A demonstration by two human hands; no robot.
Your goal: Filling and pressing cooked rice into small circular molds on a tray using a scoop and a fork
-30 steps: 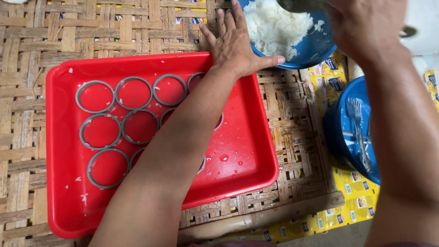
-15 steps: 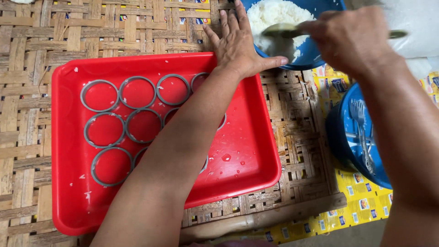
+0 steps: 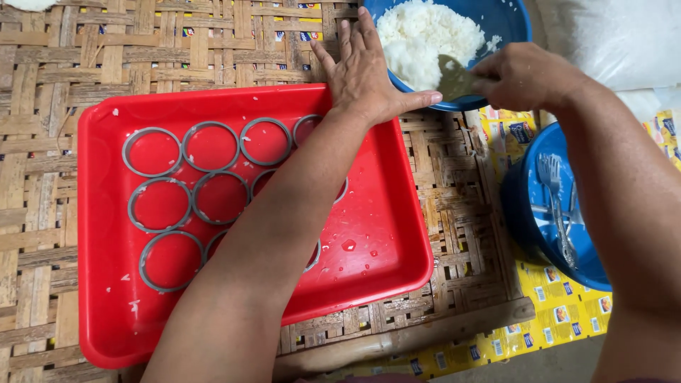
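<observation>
A red plastic tray (image 3: 383,234) lies on a woven mat and holds several grey ring moulds (image 3: 211,146); my left forearm crosses over some of them. My left hand (image 3: 365,71) rests flat, fingers spread, on the mat at the tray's far edge, its thumb against a blue bowl (image 3: 507,21) of white rice (image 3: 425,35). My right hand (image 3: 528,74) grips a metal spoon (image 3: 454,79) whose blade sits at the near rim of the bowl, beside the rice.
A second blue bowl (image 3: 528,213) at the right holds a metal fork (image 3: 557,206) and some liquid. Yellow printed wrappers (image 3: 560,312) lie under it. A white bag (image 3: 624,42) sits at the top right. The woven mat (image 3: 85,64) surrounds the tray.
My right hand has come down from above the rice bowl toward its near rim, bringing the spoon with it. The left hand and tray have stayed put.
</observation>
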